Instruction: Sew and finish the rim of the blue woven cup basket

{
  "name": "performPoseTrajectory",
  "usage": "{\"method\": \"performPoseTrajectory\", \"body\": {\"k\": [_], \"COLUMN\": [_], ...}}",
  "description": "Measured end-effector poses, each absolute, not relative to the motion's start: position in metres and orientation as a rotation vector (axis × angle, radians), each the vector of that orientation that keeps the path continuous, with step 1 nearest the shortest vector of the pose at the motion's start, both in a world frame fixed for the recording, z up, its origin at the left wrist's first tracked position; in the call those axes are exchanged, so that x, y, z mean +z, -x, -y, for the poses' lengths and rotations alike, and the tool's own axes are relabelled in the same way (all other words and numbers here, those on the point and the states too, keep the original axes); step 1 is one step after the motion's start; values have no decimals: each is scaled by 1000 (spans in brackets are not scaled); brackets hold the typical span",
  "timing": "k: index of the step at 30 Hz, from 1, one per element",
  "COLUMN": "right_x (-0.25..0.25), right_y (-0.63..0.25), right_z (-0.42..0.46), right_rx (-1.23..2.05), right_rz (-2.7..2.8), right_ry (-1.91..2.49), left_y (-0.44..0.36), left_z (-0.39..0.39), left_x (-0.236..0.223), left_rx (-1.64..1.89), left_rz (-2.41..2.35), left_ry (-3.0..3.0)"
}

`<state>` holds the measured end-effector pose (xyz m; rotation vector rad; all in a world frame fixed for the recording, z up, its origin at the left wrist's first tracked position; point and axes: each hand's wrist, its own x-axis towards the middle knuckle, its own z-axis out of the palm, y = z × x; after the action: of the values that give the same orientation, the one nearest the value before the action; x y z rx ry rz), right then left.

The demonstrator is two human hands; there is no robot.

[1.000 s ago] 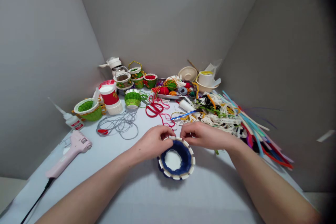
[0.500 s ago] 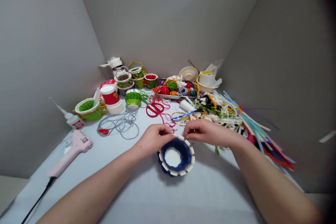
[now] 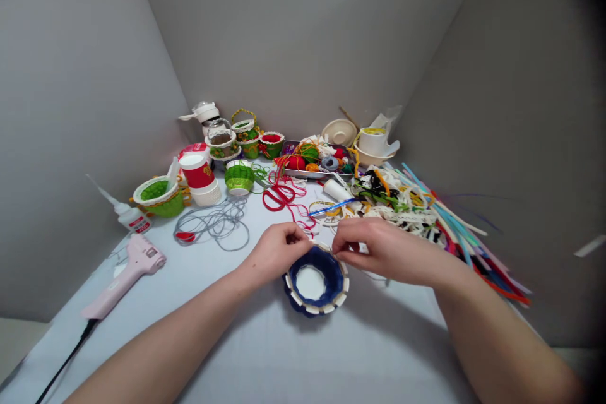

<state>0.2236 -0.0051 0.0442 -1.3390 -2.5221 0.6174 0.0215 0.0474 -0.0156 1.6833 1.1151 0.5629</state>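
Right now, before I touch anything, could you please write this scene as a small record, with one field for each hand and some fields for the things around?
Left hand: thumb and fingers on the far-left rim of the round, white-tabbed, dark-blue bowl
Right hand: fingers near the far-right rim; contact unclear
Bowl inside: dark-blue wall, round white bottom
Left side: pale pink glue gun, white bottle with red-and-white label
Far side: silvery tray with coloured yarn balls
Right side: tangled pile of white lace and coloured strips
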Motion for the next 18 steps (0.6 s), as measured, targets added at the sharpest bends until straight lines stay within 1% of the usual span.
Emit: {"method": "performPoseTrajectory", "body": {"k": [6,18], "right_x": [46,45], "right_y": [-228,-232], "right_z": [8,4], "right_rx": [630,630], "right_rz": [2587,2602], "right_ry": [1288,1339], "left_y": [-22,-22], "left_z": [-47,-47], "left_x": [-14,-10], "left_rx": [547,551], "left_rz": [-1116,-1111], "left_ry": [-1667,-1607]}}
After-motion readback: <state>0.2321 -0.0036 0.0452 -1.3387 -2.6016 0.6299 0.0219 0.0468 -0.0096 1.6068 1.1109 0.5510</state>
